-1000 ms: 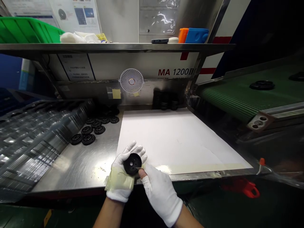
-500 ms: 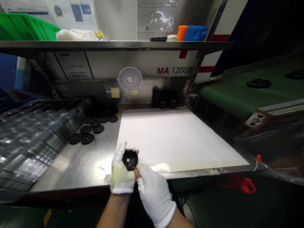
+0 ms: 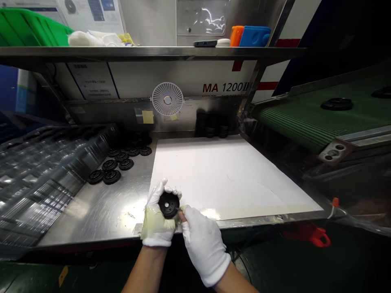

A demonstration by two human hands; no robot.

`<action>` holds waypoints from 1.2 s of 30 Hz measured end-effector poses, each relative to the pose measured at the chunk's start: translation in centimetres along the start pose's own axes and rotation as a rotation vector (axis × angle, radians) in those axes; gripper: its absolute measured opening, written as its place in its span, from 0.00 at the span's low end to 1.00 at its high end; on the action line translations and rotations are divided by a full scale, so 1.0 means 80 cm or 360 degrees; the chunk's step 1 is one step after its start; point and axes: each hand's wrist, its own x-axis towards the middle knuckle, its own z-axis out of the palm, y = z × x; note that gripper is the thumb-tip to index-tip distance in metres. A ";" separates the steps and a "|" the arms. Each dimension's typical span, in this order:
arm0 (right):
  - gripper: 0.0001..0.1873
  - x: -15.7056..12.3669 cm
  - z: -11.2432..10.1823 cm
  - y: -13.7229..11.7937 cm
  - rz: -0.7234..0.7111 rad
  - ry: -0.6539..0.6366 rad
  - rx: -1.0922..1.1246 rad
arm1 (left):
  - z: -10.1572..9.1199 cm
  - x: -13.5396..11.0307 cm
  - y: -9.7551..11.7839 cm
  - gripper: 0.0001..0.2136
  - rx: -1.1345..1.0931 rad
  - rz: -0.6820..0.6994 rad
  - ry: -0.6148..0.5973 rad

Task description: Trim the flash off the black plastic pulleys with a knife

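Observation:
My left hand (image 3: 157, 219), in a white glove with yellowish tape around the palm, is closed around a round black plastic part (image 3: 169, 204). The part is tilted up so its hollow face with a small centre hole shows. My right hand (image 3: 203, 240), also gloved but with a bare thumb tip, is closed in a pinch by the part's lower right rim. Whatever it pinches is too small to make out. Both hands are over the front edge of the white sheet (image 3: 220, 175).
Several black ribbed discs (image 3: 111, 176) lie on the metal table, beside stacked clear trays (image 3: 61, 179) at left. At right a green conveyor belt (image 3: 293, 122) carries another black disc (image 3: 337, 104). A small fan (image 3: 167, 99) hangs under the shelf (image 3: 171, 52). Dark round parts (image 3: 216, 125) stand at the back.
My right hand has shifted slightly right and up along the part's rim. In my left hand the part has turned a little, showing its face more fully. The camera view has tipped slightly.

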 end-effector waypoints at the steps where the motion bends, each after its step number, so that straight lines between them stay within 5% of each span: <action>1: 0.10 -0.001 0.001 -0.003 0.0001 0.0009 0.0012 | 0.000 0.000 -0.002 0.06 0.0006 0.0071 0.0004; 6: 0.12 0.002 -0.001 -0.010 -0.0001 -0.0014 0.0057 | -0.005 -0.005 -0.001 0.12 0.0137 0.0251 -0.0043; 12: 0.10 0.003 -0.001 0.010 0.0025 0.0033 0.0051 | -0.014 -0.002 0.001 0.14 0.0132 -0.0240 -0.0200; 18: 0.11 -0.006 0.002 0.001 0.0092 -0.0018 0.0048 | -0.006 0.004 -0.011 0.03 -0.0014 -0.0045 -0.0050; 23: 0.10 -0.007 0.002 -0.010 0.0060 -0.0030 0.0102 | -0.011 0.003 -0.008 0.10 0.0066 0.0150 -0.0049; 27: 0.10 -0.003 -0.002 0.003 0.0027 0.0030 0.0069 | -0.018 -0.002 0.003 0.17 0.0155 -0.0219 -0.0219; 36: 0.08 -0.009 0.000 -0.005 0.0068 0.0002 0.0046 | -0.003 0.003 -0.009 0.03 -0.0054 -0.0063 0.0013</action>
